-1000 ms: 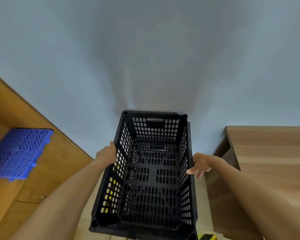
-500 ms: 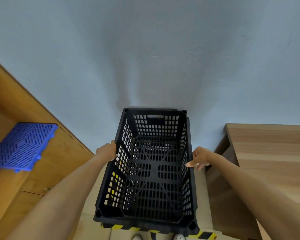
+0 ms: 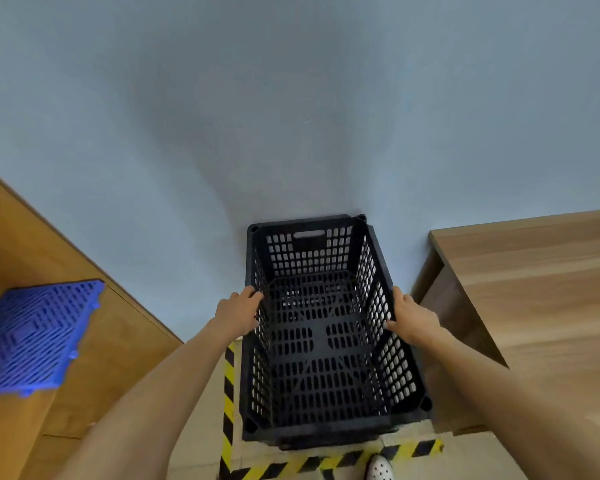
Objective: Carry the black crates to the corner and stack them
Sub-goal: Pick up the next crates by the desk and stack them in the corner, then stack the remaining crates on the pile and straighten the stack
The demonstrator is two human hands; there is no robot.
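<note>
Presently, black crate (image 3: pixel 321 336) sits empty inside yellow-black floor tape (image 3: pixel 228 393); left hand (image 3: pixel 238 315) and right hand (image 3: pixel 411 318) grip its side rims.

Both bare forearms reach forward and down, roughly parallel. The left hand (image 3: pixel 238 311) grips the left rim of the black crate (image 3: pixel 321 344), fingers curled over its edge. The right hand (image 3: pixel 411 315) presses flat against the crate's right rim, thumb pointing forward.
</note>
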